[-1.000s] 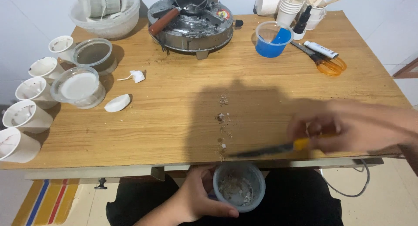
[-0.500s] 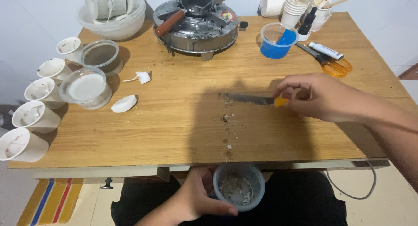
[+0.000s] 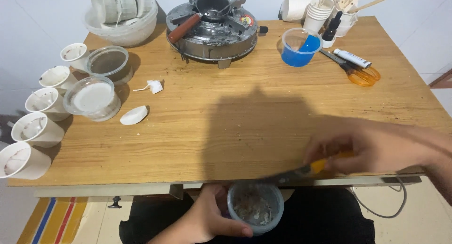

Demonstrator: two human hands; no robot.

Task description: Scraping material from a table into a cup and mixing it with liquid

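Observation:
My left hand (image 3: 212,219) holds a small clear plastic cup (image 3: 255,207) just below the table's front edge; pale crumbs lie in its bottom. My right hand (image 3: 372,147) grips a tool with a yellow handle (image 3: 318,166) and a dark blade (image 3: 282,177). The blade lies blurred along the front edge of the wooden table (image 3: 245,117), right above the cup's rim.
A metal stove with a small pot (image 3: 213,23) stands at the back centre. A blue-filled cup (image 3: 299,47), a whisk (image 3: 360,75) and a tube sit at the back right. Several white cups (image 3: 36,129) and two lidded tubs (image 3: 92,97) line the left side. White scraps (image 3: 133,115) lie nearby.
My right hand has drawn the blade from mid-table back to the front edge over the cup. The line of crumbs on the wood is gone. The cup has stayed in place.

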